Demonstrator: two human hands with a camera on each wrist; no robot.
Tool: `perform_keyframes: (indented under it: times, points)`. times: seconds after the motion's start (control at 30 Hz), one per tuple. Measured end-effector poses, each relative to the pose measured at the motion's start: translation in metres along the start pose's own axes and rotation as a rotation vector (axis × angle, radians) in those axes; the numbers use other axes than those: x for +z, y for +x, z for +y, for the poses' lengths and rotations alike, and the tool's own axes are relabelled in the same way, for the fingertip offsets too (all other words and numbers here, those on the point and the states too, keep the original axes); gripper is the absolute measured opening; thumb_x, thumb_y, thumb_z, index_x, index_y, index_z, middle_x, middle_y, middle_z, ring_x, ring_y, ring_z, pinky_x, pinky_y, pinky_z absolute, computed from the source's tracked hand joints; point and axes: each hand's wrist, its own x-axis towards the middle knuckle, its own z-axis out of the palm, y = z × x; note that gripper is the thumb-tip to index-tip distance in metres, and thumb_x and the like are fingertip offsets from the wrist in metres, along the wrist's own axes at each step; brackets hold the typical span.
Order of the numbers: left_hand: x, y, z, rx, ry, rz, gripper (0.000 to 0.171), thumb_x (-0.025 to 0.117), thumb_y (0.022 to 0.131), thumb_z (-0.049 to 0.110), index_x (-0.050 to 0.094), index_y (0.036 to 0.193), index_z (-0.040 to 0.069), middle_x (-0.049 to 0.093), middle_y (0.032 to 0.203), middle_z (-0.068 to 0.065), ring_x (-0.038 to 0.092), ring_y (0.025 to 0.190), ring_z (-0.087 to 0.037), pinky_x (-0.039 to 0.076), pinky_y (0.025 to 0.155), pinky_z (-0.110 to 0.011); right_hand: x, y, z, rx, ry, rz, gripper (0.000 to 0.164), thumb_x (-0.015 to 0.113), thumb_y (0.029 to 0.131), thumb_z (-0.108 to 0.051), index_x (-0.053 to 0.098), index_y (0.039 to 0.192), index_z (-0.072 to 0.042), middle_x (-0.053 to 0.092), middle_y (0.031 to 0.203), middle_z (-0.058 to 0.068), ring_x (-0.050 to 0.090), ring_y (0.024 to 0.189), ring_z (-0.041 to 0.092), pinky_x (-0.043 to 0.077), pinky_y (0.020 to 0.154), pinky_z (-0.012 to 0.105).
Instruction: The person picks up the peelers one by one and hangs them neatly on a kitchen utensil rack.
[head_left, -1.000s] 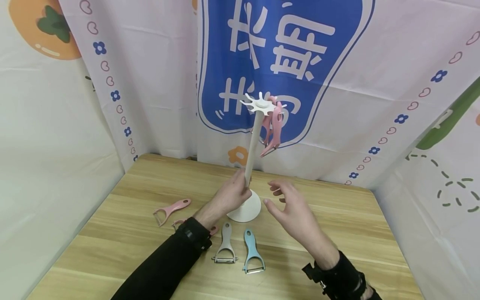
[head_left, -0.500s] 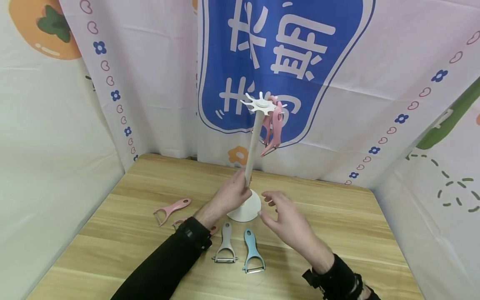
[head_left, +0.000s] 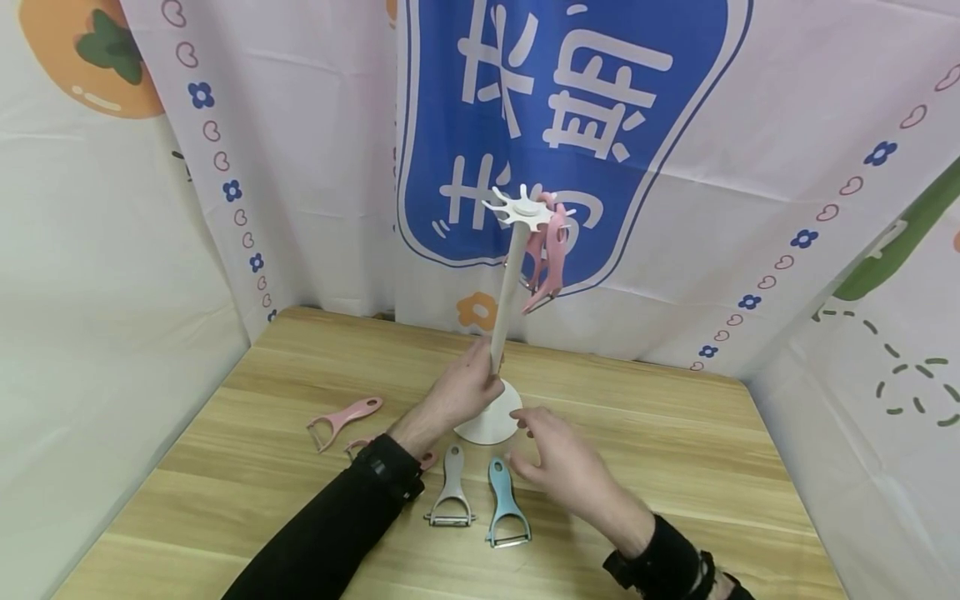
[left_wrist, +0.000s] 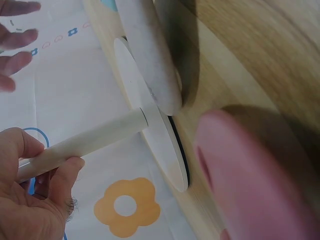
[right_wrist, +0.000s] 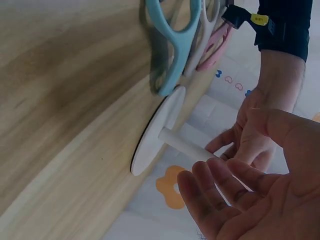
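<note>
My left hand (head_left: 461, 385) grips the pole of a white stand (head_left: 507, 292), with thumb and fingers wrapped low on it, as the left wrist view also shows. Pink peelers (head_left: 555, 254) hang from the hooked top on the right side. My right hand (head_left: 564, 465), fingers loosely bent and holding nothing, hovers just right of a blue peeler's handle (head_left: 498, 475). Beside that lies a grey peeler (head_left: 453, 479). Farther left is a pink peeler (head_left: 360, 408); another pink peeler (head_left: 428, 461) is mostly hidden under my left wrist.
The stand's round white base (head_left: 487, 427) rests on the wooden table (head_left: 637, 417), behind the blue and grey peelers. A printed cloth (head_left: 322, 208) hangs along the table's back edge, and white cloth walls rise at both sides.
My right hand has come down and toward me, from beside the stand's base to near the blue peeler's handle. The left hand keeps its grip on the pole; the peelers have not moved.
</note>
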Motion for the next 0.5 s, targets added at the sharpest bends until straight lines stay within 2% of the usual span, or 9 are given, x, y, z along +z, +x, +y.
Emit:
perform_keyframes:
  times: [0.13,0.33,0.5]
  points:
    - [0.0,0.0,0.0,-0.001,-0.003,-0.002,0.041,0.063,0.093,0.006,0.049,0.132,0.008,0.052,0.106,0.0,0.06,0.088,-0.013,0.057,0.073,-0.028,0.006,-0.003,0.0,-0.005,-0.007,-0.028,0.061,0.073,0.093,-0.043,0.057,0.143,-0.012,0.064,0.132,0.005,0.064,0.112,0.019,0.058,0.088,0.037]
    - [0.0,0.0,0.0,0.005,-0.004,-0.001,0.039,0.063,0.093,0.006,0.049,0.129,0.008,0.052,0.106,-0.001,0.059,0.089,-0.013,0.056,0.073,-0.027,0.013,-0.006,-0.002,-0.014,-0.02,-0.061,0.06,0.073,0.094,-0.044,0.059,0.14,-0.01,0.061,0.139,0.01,0.06,0.124,0.027,0.054,0.099,0.046]
    - [-0.001,0.0,0.0,0.01,-0.011,0.006,0.036,0.062,0.092,0.006,0.05,0.126,0.009,0.052,0.106,0.0,0.059,0.088,-0.014,0.056,0.073,-0.029,0.018,-0.007,-0.002,-0.001,0.0,-0.112,0.053,0.073,0.094,-0.043,0.064,0.132,-0.008,0.064,0.129,0.008,0.064,0.111,0.022,0.058,0.089,0.04]
